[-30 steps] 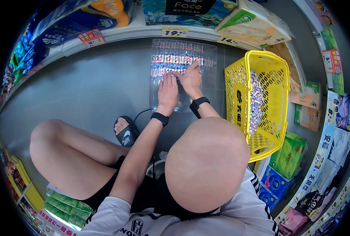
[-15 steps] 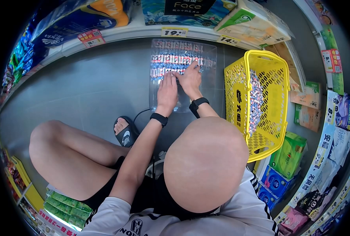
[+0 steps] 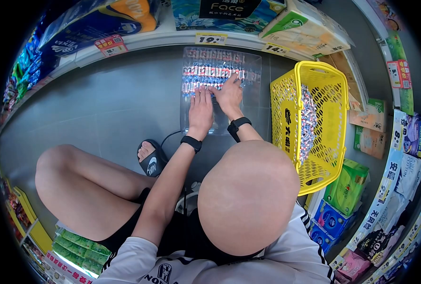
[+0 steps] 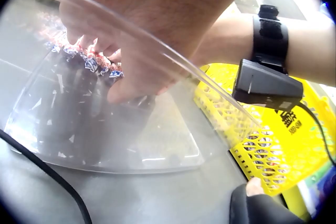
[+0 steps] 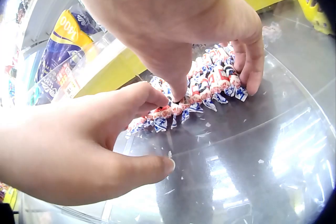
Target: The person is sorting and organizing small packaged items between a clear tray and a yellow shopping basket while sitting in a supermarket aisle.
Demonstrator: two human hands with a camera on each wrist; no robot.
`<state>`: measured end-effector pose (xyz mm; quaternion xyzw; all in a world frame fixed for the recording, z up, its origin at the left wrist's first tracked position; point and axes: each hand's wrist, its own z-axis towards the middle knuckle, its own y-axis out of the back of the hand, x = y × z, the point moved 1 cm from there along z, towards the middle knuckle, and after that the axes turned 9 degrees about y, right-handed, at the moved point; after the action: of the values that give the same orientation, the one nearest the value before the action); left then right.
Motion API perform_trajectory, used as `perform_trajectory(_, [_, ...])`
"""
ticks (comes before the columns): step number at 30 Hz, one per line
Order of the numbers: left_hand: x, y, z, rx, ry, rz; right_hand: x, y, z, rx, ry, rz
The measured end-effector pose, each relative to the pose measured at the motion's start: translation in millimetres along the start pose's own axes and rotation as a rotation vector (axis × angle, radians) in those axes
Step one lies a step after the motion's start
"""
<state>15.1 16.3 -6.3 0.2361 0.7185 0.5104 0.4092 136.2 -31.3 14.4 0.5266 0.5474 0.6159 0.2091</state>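
Observation:
Wrapped candies (image 3: 202,72) with red, white and blue wrappers lie side by side in rows inside a clear plastic box (image 3: 252,106) on the floor. My left hand (image 3: 202,110) reaches in over the near wall, its fingers straight at the near row. The left thumb stands apart from the candies in the right wrist view. Beside it, my right hand (image 5: 210,16) spans part of the near row, thumb down among the candies and curled fingers at the row's right end. Seen from the left wrist, the left hand (image 4: 147,14) hides most of the rows.
A yellow basket (image 3: 279,118) holding many loose candies (image 3: 308,123) stands right of the box. Shelves with tissue packs (image 3: 310,28) border the floor ahead and to the right. A bent knee (image 3: 248,189) rises close by the right arm. A black cable (image 4: 47,169) crosses the floor.

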Motion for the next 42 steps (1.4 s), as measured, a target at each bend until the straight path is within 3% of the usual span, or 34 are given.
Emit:
perform_trajectory(37, [0, 3, -3, -0.041, 0.003, 0.125, -8, 4, 0, 0.005, -0.001, 0.017])
perform_trajectory(42, [-5, 8, -3, -0.051, 0.001, 0.103, -20, 14, 0, 0.124, -0.023, 0.013])
